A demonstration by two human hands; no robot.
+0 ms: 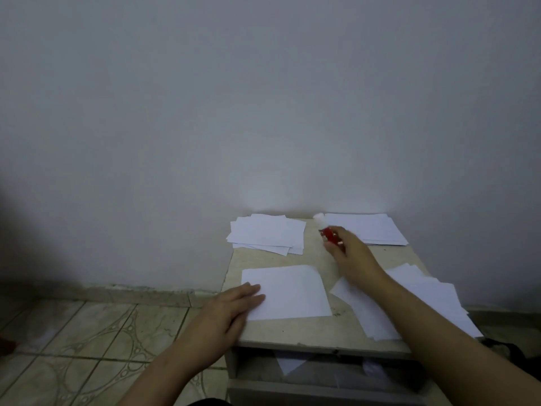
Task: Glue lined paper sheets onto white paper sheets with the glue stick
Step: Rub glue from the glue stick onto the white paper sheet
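Against grey wall, on small beige table [322, 335]: left hand [231, 309] flat, fingers straight, pressing white rectangular paper sheet [292, 291]; right hand [351, 250] gripping red plastic glue stick [329, 234].

- A single sheet [288, 291] lies at the front left of the table [316, 332].
- One pile of sheets [268, 233] sits behind it, far left.
- Another pile [371, 228] lies far right.
- A third pile [415, 300] lies front right.
- The glue stick [328, 231] is between the far piles.
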